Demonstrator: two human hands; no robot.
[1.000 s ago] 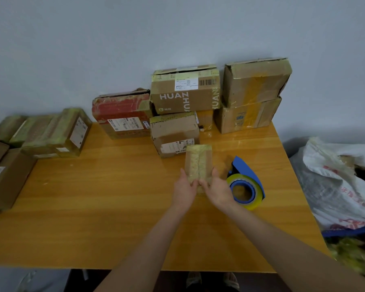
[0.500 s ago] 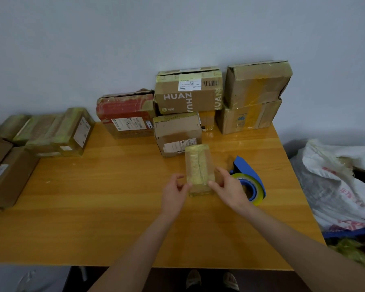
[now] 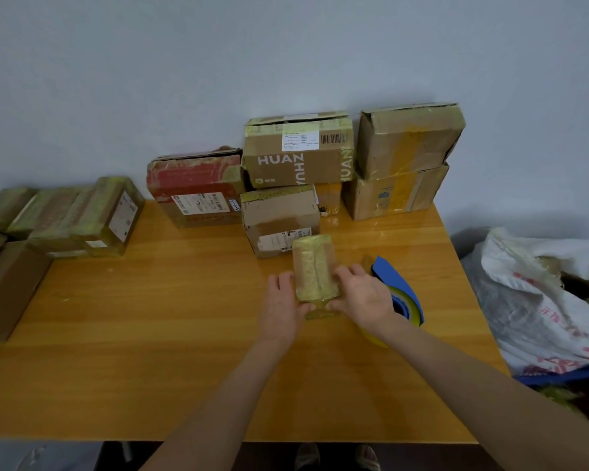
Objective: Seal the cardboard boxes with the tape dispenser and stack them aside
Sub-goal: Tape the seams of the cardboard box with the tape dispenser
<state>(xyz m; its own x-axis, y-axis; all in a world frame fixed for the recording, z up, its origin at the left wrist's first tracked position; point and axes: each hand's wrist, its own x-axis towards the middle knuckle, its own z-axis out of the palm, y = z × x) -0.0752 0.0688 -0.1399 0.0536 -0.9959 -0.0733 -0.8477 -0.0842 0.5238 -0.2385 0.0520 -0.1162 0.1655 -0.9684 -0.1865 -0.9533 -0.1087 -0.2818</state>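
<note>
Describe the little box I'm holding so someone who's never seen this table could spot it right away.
On the wooden table, look right of centre, in front of the stacked boxes by the wall. The small box is held between the left hand and right hand, beside the blue tape dispenser. It is far narrower than the boxes behind and covered in yellowish tape.
</note>
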